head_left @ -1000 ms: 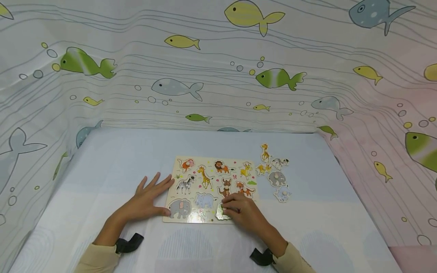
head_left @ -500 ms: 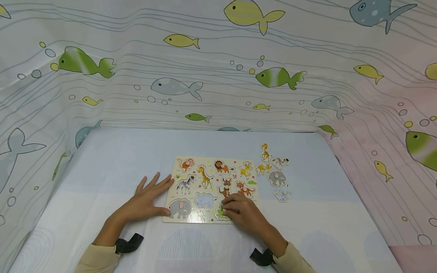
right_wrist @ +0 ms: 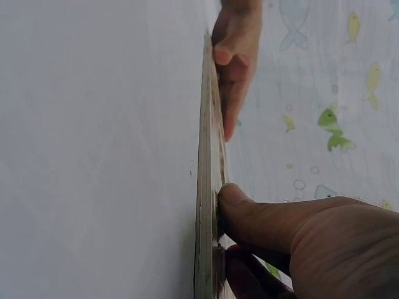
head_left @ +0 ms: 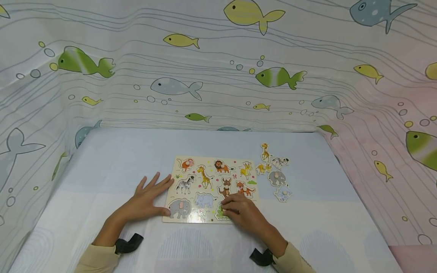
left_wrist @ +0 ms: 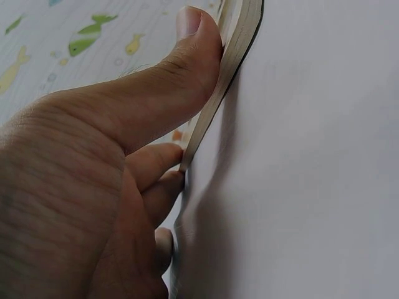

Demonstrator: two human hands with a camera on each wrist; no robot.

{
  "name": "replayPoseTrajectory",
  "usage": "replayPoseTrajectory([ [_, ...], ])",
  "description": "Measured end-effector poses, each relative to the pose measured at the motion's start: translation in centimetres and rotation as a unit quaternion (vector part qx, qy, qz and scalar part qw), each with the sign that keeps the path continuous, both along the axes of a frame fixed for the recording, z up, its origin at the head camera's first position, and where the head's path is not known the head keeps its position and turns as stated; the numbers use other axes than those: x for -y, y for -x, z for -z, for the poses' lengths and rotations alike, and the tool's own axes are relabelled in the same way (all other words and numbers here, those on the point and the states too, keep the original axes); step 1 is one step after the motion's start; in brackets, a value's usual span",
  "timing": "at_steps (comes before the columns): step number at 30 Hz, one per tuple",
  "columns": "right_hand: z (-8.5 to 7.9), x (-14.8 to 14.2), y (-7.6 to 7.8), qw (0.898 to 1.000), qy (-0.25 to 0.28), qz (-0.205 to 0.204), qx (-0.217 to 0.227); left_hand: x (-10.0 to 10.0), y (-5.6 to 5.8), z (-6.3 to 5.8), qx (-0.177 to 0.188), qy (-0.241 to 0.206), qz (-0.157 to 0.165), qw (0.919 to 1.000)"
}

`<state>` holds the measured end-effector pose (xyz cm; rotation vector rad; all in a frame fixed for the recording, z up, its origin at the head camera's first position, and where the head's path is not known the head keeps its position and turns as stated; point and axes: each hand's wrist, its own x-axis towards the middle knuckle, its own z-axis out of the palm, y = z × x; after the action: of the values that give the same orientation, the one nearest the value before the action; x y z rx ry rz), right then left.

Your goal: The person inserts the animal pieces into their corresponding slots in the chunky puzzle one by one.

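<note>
A wooden animal puzzle board lies flat in the head view, with animal pictures across it. My left hand spreads its fingers at the board's left side, fingertips and thumb touching the edge. In the left wrist view that thumb rests against the board's edge. Over the lower right of the board, my right hand pinches a green puzzle piece, partly hidden by the fingers. The right wrist view shows the right thumb low against the board's face.
Right of the board lie several loose puzzle pieces: a giraffe, a zebra, an orange-yellow animal, a grey elephant and a pale blue animal. A fish-print curtain surrounds the table.
The green piece caught a bright glare one second ago and now shows its green face, its tilt slightly changed. Both hands have stayed in nearly the same places.
</note>
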<state>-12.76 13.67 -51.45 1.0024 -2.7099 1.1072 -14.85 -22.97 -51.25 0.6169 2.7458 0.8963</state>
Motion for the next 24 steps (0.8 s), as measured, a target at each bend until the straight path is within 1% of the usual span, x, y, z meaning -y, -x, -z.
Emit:
replayPoseTrajectory([
  [5, 0.02, -0.04, 0.01, 1.000, -0.005, -0.001, 0.005, -0.02, 0.02, -0.11, 0.002, 0.000, -0.001, 1.0000],
  [12, 0.24, -0.11, -0.03, 1.000, -0.005, -0.010, -0.014, 0.00, 0.06, 0.11, 0.001, 0.003, 0.001, 1.0000],
  [18, -0.02, -0.06, -0.10, 1.000, -0.012, -0.004, -0.006, 0.03, 0.06, 0.11, -0.006, 0.000, 0.003, 1.0000],
  [24, -0.19, 0.06, -0.16, 1.000, -0.018, -0.003, -0.014, -0.02, -0.02, -0.19, 0.003, 0.004, 0.001, 1.0000],
])
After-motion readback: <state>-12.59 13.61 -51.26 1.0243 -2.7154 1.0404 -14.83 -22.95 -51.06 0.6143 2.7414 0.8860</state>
